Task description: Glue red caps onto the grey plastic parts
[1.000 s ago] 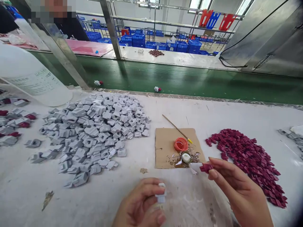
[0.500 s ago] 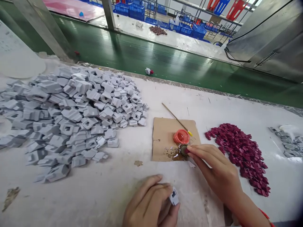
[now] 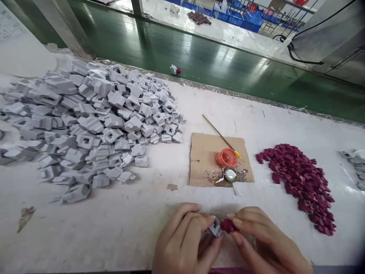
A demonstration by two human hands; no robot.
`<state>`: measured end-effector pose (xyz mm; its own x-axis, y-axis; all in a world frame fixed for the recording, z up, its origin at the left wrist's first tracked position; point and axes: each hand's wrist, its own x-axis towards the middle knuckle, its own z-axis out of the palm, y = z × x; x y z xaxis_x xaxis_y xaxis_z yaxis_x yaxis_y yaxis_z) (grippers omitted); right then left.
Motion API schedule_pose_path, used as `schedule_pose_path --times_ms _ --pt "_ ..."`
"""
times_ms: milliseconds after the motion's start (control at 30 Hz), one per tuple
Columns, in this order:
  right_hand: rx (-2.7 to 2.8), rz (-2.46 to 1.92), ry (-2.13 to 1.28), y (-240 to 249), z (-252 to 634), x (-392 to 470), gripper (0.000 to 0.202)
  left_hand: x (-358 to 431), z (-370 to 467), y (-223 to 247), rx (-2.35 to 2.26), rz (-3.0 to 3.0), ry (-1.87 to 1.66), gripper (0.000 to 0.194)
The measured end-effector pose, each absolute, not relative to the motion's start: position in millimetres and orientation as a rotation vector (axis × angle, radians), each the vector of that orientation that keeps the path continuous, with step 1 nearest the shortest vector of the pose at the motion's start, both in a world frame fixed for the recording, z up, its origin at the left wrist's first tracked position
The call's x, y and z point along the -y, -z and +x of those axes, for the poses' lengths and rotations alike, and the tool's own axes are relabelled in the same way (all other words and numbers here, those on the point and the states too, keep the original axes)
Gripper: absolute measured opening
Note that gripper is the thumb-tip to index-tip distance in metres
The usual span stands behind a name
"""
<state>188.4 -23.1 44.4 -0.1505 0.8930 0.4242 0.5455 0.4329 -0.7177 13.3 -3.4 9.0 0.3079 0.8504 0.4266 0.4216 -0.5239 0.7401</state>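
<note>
Between its thumb and fingers my left hand [image 3: 185, 239] holds a small grey block [image 3: 215, 227], whose square hole faces up and right. My right hand [image 3: 265, 238] pinches a dark red piece [image 3: 228, 225] close beside the block's right end; whether the two touch cannot be told. Beyond my hands lies a cardboard square [image 3: 199, 152] with a small red cup [image 3: 226, 157] and a bottle cap [image 3: 230, 174] holding shiny liquid. Wet spots surround the cap. A thin stick with a yellow tip [image 3: 219, 133] lies across the cardboard's far edge.
A large heap of grey blocks [image 3: 94, 125] covers the left of the white table [image 3: 128, 228]. Dark red pieces [image 3: 302, 182] are piled at the right. Past the table runs a green conveyor [image 3: 119, 42], carrying one joined grey-and-red piece [image 3: 175, 69].
My right hand has moved from the bottle cap down and toward me, bringing the red piece beside the grey block. The view has shifted slightly, and the joined piece sits further left.
</note>
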Motion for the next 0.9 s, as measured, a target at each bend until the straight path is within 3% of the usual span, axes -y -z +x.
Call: schedule_pose_path --times_ms 633,800,900 --pt "1.991 -1.224 -0.576 -47.4 185.8 19.9 0.025 3.7 14.3 -14.9 -1.174 2.071 -1.059 0.02" --pt "1.744 -1.697 -0.089 -40.5 240.0 21.1 0.028 -8.1 -3.0 -29.2 -1.113 1.974 -0.923 0.036" --pt "1.646 -1.866 0.258 -34.8 279.2 14.7 0.022 -37.4 -17.4 -53.3 -1.058 2.036 -0.95 0.026"
